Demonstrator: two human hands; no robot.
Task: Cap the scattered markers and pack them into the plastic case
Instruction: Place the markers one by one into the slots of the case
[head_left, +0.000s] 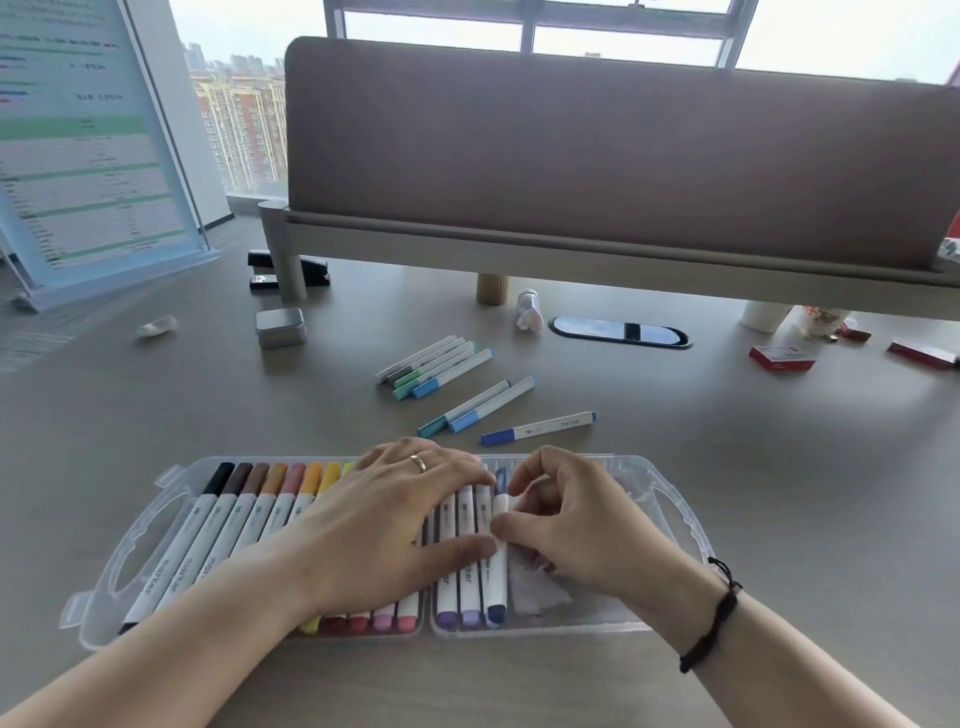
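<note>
Grey bench (156, 415) beneath: my right grip (571, 519) pinches a light, slick, stiff navy marker (500, 561) mid-barrel; my left grip (395, 519) lies flat, fingers straight, across the packed row in the plastic case (675, 514).

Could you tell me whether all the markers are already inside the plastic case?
No, several capped markers lie on the desk beyond the plastic case.

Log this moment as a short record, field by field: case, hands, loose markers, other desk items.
case: clear plastic case open on the desk, markers in a row inside
left hand: left hand lies flat on the packed markers
right hand: right hand pinches a dark blue marker at the end of the row
loose markers: seven capped markers behind the case
other: metal tin, black stapler, red boxes
</note>
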